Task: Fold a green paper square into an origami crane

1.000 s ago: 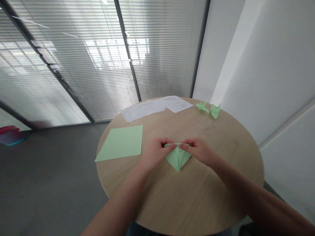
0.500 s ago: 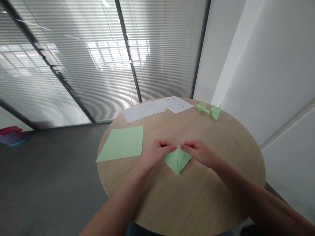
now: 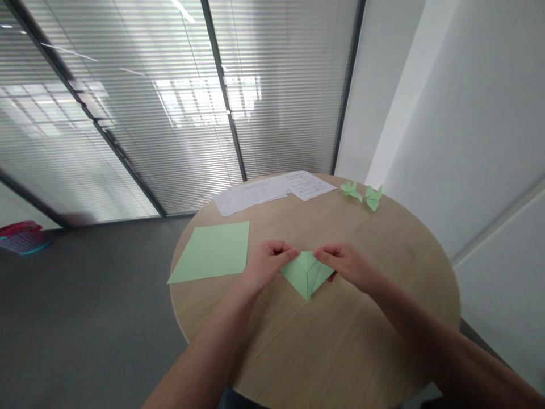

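Between my hands is a folded piece of green paper [image 3: 307,275], a kite-like triangle with its point toward me and a crease down its middle. My left hand [image 3: 270,262] pinches its upper left edge, thumb on top. At the upper right edge, my right hand [image 3: 346,264] grips it the same way, with some fingers tucked beneath. The fingers under the paper are mostly hidden. A flat green sheet [image 3: 215,253] lies on the table just left of my left hand.
The round wooden table [image 3: 361,346] holds printed white sheets [image 3: 313,184] at its far edge. Two small folded green paper figures, one with spiky points [image 3: 351,191] and one more compact [image 3: 373,199], sit at the far right. A red and blue basket [image 3: 24,237] stands on the floor, left.
My left thumb has slid a little left along the paper's top edge, away from my right thumb. More of that edge now shows. The view has tilted slightly.
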Action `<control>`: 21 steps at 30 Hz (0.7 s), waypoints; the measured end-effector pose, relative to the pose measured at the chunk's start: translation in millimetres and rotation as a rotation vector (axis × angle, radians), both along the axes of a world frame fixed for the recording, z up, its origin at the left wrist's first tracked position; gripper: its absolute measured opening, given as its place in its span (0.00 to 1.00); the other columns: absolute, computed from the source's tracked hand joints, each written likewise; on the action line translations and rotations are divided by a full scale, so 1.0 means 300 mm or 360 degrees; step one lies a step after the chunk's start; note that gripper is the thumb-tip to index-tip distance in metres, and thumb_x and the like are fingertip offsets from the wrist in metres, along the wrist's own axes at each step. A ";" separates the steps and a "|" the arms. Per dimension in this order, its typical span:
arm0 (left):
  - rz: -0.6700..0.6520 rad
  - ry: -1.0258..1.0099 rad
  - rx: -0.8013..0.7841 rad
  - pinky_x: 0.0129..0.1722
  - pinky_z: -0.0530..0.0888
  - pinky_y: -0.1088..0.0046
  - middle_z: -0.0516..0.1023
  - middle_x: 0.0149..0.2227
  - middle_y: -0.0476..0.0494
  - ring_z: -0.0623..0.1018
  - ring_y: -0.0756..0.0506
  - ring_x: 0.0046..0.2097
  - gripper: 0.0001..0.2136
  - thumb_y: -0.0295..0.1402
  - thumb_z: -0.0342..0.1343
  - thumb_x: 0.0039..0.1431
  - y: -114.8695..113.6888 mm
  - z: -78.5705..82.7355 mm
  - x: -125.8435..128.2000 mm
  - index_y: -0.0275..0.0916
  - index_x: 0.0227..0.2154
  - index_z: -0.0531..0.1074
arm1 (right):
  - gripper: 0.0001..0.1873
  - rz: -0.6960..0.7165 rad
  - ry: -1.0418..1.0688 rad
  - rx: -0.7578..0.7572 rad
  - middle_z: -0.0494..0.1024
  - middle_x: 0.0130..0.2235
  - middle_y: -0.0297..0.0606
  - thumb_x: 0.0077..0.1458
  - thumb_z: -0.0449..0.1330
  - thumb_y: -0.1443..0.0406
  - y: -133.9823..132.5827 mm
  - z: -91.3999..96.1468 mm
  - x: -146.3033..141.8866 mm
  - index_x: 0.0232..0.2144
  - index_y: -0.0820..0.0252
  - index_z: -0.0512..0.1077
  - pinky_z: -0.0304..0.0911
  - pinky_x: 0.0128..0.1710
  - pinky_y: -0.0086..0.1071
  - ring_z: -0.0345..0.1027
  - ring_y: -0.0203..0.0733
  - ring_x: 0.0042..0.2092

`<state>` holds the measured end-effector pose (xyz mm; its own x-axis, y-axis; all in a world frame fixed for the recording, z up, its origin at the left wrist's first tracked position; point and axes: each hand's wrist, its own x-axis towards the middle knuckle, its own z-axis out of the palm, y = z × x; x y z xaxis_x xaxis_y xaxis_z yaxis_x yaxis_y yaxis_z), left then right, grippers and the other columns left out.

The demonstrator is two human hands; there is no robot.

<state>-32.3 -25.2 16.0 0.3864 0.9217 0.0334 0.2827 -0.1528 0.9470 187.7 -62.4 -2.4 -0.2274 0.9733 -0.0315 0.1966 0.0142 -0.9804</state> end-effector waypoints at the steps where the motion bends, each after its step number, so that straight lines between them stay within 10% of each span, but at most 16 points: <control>1: 0.0020 0.0005 0.0011 0.28 0.58 0.73 0.67 0.22 0.52 0.63 0.51 0.26 0.18 0.48 0.62 0.52 0.001 0.000 -0.002 0.36 0.23 0.75 | 0.26 -0.0003 0.0028 -0.0023 0.72 0.24 0.35 0.52 0.63 0.42 0.002 -0.002 0.000 0.26 0.59 0.76 0.63 0.25 0.32 0.64 0.37 0.25; 21: -0.0123 0.0180 0.0161 0.27 0.62 0.73 0.75 0.25 0.49 0.68 0.49 0.27 0.15 0.44 0.58 0.55 -0.011 -0.018 0.026 0.36 0.29 0.80 | 0.14 -0.0103 -0.0063 0.0185 0.78 0.29 0.36 0.53 0.63 0.54 -0.017 -0.003 -0.040 0.32 0.58 0.78 0.63 0.26 0.31 0.68 0.39 0.28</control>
<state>-24.6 -28.7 10.6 0.4627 0.8832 0.0766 0.3705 -0.2712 0.8883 175.9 -67.4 -3.2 -0.1649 0.9835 0.0745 0.2394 0.1132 -0.9643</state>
